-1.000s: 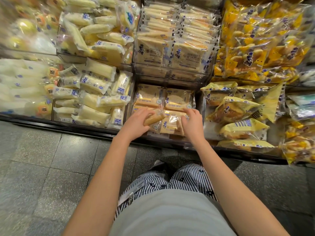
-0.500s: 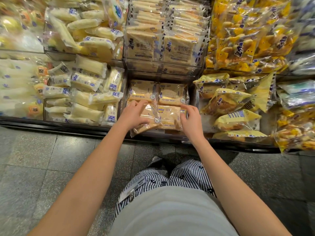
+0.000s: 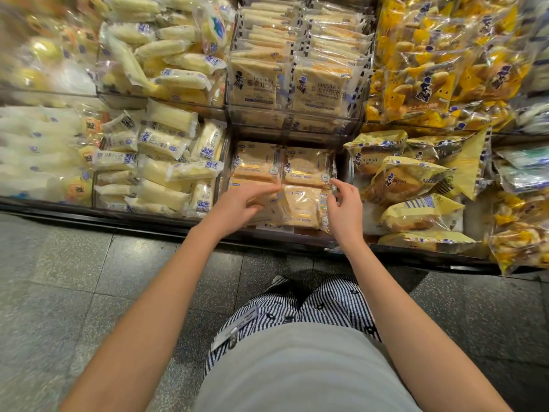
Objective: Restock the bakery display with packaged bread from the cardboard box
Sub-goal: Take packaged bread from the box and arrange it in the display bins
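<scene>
Head view: squaring sliced-bread packs in the lower middle bin of the bakery display.
At twelve o'clock from the person, the clear bin [image 3: 340, 157] holds two rear packs [image 3: 306, 168], with the front pack [image 3: 300, 206] lying flat before them. The left hand [image 3: 237, 206], blurred, lies with fingers stretched over the pack at ten o'clock of the front pack. The right hand [image 3: 341, 209] is narrow and half-curled at the front pack's three o'clock edge; I cannot tell whether it pinches or only touches. This looks like placing and tidying, so next comes fetching more from the cardboard box, which is out of view. Half a second ago the left hand gripped a tilted pack, which now seems laid down.
</scene>
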